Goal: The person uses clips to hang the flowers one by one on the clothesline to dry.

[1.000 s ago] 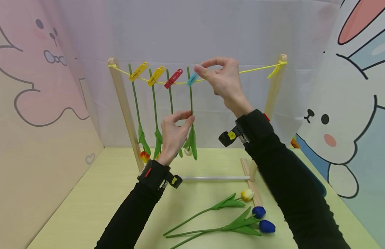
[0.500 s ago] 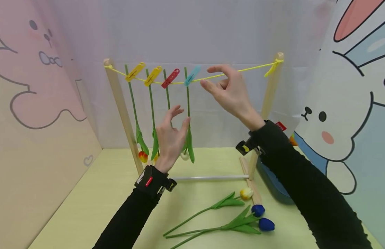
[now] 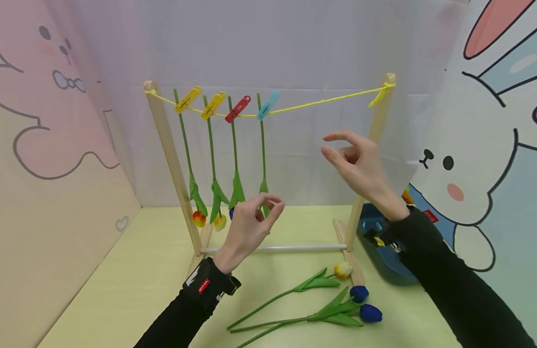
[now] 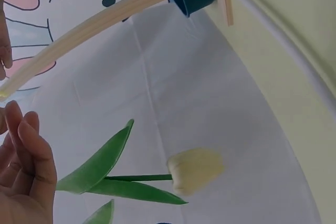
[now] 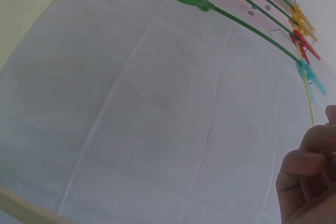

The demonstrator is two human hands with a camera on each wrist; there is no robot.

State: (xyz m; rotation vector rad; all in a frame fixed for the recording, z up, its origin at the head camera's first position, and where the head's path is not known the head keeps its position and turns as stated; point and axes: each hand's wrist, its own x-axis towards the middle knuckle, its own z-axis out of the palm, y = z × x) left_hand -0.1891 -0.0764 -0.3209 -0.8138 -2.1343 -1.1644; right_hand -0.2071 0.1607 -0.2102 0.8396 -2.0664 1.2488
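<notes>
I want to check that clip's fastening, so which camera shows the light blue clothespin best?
The head view: the light blue clothespin shows whole there, unobstructed, at the yellow line and a green stem. The right wrist view shows it hazier, near the right edge. The left wrist view doesn't show it.

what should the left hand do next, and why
I'd probably lower the left hand to the yellow-and-white tulip lying on the table and pinch its stem. The hand appears to hold nothing, four tulips hang pegged upside down, and the yellow line runs on past the light-blue peg.
</notes>
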